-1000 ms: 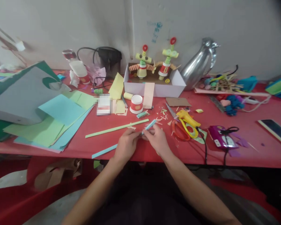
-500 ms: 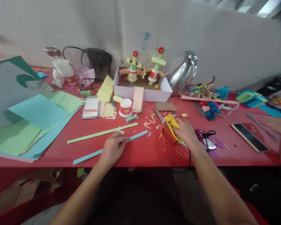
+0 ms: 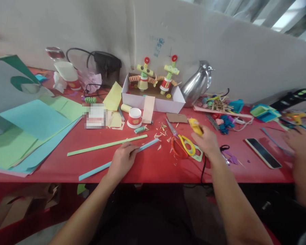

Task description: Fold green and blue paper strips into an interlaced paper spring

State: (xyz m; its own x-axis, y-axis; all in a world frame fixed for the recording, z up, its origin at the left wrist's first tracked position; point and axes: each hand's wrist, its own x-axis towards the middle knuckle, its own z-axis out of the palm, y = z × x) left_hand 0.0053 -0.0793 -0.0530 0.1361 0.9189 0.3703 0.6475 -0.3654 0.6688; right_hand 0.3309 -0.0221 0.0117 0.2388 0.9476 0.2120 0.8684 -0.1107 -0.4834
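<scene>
Left hand (image 3: 122, 159): fingers together, pressing the blue paper strip (image 3: 117, 160) near the table's near edge (image 3: 153, 177).
Right hand (image 3: 205, 140): clamped on the yellow glue gun (image 3: 195, 125), lifted right of the scissors (image 3: 180, 143).

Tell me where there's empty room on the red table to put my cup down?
Bare red table lies along the front edge, between the left hand on the blue strip and the scissors. Around the white box and scraps, it is crowded.

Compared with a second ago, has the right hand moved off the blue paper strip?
Yes. The right hand has left the blue paper strip and gone right, past the scissors, and now grips the yellow glue gun.
</scene>
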